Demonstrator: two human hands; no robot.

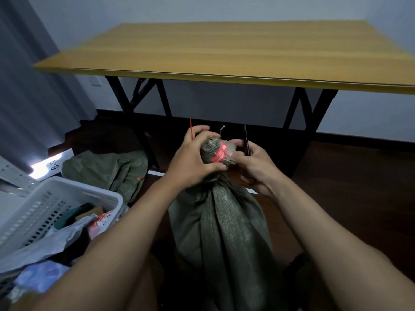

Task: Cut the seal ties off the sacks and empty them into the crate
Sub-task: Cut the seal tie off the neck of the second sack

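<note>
A full green woven sack (224,225) stands upright on the floor between my arms. Its gathered neck carries a red seal tie (221,153) with a label, and a thin red tail sticks up behind my fingers. My left hand (194,158) grips the bunched neck just below the tie. My right hand (253,164) holds a dark cutting tool (246,140), blade pointing up, beside the neck; its thumb touches the sack's top. The white slotted crate (45,207) at lower left holds parcels and plastic mailers.
A wooden folding table (224,52) with black legs stands straight ahead. A slack green sack (107,167) lies on the dark floor beside the crate. A grey curtain (27,86) hangs at left, with a white labelled strip under it.
</note>
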